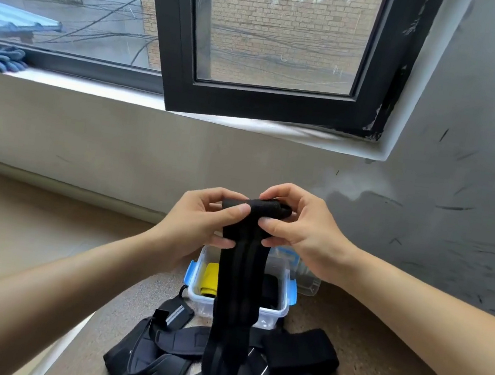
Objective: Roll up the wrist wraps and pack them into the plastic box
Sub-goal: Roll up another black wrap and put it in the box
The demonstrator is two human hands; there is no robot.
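Long black ribbed elastic wrist wrap [239, 281]: soft, light, limp, prob. springy; likely to unwind if let go. Best gripped at rolled top end, thumbs in front, w/ slight pull kept on tail. Matte black, faint lengthwise ridges; top curled into small tight roll, rest hanging straight down. Held mid-air above clear plastic box w/ blue latches [269, 317], tail reaching pile of loose black wraps [173, 345] on floor. Pinched at roll by left hand [203, 222] and right hand [300, 229], fingers curled round each side. Yellow roll [210, 279] already in box.
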